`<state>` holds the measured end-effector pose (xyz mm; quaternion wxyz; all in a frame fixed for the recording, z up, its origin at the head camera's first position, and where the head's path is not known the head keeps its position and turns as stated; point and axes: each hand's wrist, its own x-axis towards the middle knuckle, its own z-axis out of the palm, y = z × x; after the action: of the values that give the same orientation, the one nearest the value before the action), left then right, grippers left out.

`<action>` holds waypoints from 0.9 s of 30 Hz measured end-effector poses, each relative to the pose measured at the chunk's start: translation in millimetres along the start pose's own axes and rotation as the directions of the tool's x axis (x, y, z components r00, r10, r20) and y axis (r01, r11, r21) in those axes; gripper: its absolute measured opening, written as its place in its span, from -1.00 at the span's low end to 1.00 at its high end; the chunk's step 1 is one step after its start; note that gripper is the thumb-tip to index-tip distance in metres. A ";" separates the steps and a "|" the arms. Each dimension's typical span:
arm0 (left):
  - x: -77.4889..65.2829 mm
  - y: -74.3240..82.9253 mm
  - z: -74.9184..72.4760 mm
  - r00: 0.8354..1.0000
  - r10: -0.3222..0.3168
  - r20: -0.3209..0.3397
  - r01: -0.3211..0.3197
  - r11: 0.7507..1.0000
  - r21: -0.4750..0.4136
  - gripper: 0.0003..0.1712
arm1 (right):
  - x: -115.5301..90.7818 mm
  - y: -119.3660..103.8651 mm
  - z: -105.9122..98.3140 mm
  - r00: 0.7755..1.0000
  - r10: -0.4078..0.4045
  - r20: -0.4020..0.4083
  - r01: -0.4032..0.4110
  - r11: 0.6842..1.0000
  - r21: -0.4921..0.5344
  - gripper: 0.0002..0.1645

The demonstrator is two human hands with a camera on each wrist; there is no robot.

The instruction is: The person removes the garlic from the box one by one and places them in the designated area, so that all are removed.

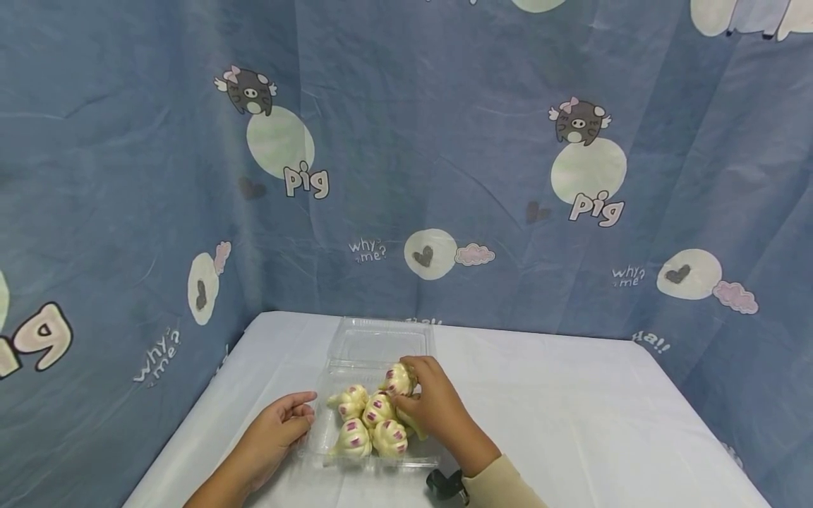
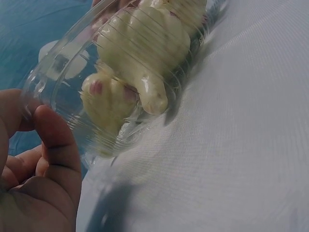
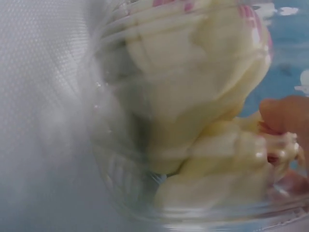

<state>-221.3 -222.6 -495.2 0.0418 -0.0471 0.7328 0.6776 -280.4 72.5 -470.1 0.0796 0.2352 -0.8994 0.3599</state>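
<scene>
A clear plastic clamshell box (image 1: 419, 451) stands on the table with its lid (image 1: 381, 343) folded back. Several cream garlic bulbs (image 1: 353, 439) with purple patches lie inside it. My right hand (image 1: 435, 402) grips one garlic bulb (image 1: 399, 379) between thumb and fingers, at the far right part of the box, above the others. On the box's left side, my left hand (image 1: 274, 430) pinches the rim; in the left wrist view its thumb (image 2: 55, 130) lies against the clear plastic. Through the box wall, the right wrist view shows blurred bulbs (image 3: 193, 82) and a fingertip near a stem.
White cloth covers the table (image 1: 571, 409). A small black object (image 1: 447, 485) is beside the right sleeve at the front. Blue printed fabric (image 1: 394, 141) hangs behind the table and along its left and right sides.
</scene>
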 end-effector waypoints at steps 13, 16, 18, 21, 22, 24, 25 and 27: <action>0.7 -1.1 -1.3 1.000 -0.005 0.012 0.005 1.000 -0.004 -0.39 | -0.8 9.0 -7.2 0.999 0.027 -0.045 -0.016 0.974 0.225 -0.25; 1.2 -0.9 -1.7 1.000 -0.002 0.012 0.002 1.000 0.001 -0.39 | 0.3 12.3 -8.8 0.997 0.049 -0.066 -0.030 0.964 0.266 -0.26; 1.2 -0.6 -1.8 1.000 -0.002 0.013 0.002 1.000 0.002 -0.38 | 0.3 14.2 -10.5 0.994 0.070 -0.079 -0.045 0.958 0.284 -0.25; 0.7 -0.2 -1.7 1.000 -0.003 0.016 0.003 1.000 0.001 -0.38 | -0.3 16.7 -12.5 0.991 0.091 -0.096 -0.057 0.950 0.308 -0.26; 0.5 0.1 -1.5 1.000 -0.003 0.017 0.003 1.000 0.001 -0.38 | -0.8 17.2 -13.3 0.990 0.098 -0.097 -0.063 0.946 0.318 -0.26; 0.2 0.3 -1.1 1.000 -0.004 0.016 0.004 1.000 0.002 -0.38 | -2.3 17.6 -14.9 0.988 0.121 -0.100 -0.080 0.937 0.340 -0.26; 0.0 0.5 -0.8 1.000 -0.004 0.016 0.004 1.000 0.002 -0.38 | -3.3 17.9 -15.6 0.986 0.131 -0.102 -0.088 0.933 0.350 -0.26; -0.1 0.9 -0.4 1.000 -0.005 0.015 0.005 1.000 0.006 -0.38 | -5.1 18.6 -17.4 0.983 0.146 -0.107 -0.097 0.925 0.368 -0.26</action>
<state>-221.3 -222.9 -494.3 0.0493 -0.0436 0.7342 0.6757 -285.3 98.0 -470.3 0.0719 0.1651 -0.8234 0.5381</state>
